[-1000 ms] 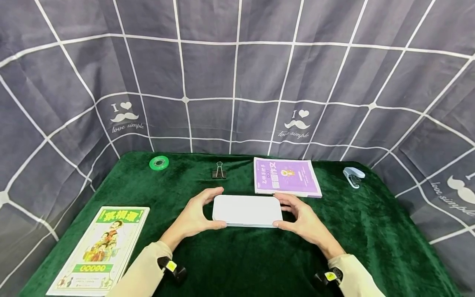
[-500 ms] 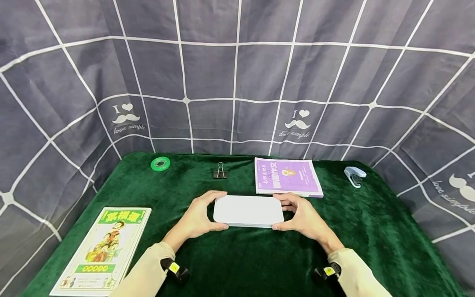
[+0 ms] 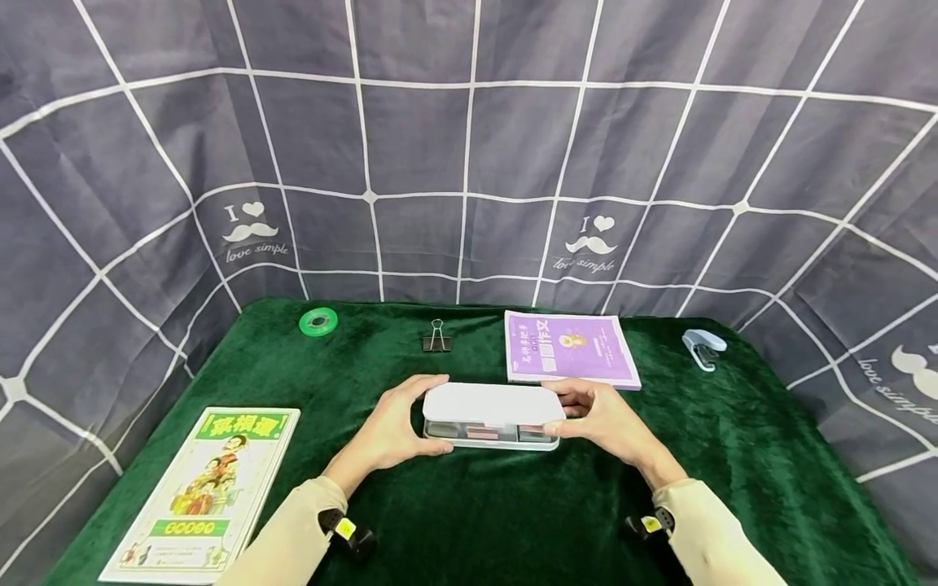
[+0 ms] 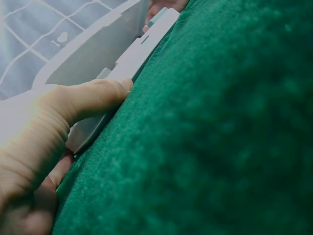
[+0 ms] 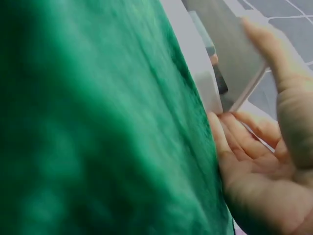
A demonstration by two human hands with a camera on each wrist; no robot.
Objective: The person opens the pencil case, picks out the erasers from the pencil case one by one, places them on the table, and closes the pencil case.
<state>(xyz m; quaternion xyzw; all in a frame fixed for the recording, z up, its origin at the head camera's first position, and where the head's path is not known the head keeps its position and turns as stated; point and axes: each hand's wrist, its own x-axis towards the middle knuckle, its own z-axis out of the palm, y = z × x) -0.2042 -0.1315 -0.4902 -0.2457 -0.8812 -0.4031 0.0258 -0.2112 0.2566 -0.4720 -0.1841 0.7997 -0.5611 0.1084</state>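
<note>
Both grips on white case [image 3: 489, 417]: L hand [image 3: 390, 429] on base, R hand [image 3: 605, 421] under raised lid [image 3: 493, 404].

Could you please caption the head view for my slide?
Both hands, left and right, lift the lid of a white case on green velvet.

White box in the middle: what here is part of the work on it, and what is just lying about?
In hand:
white box, lid raised at the front
left hand holding its left end
right hand lifting the lid

Lying about:
purple book
green booklet
tape roll
binder clip
stapler
</note>
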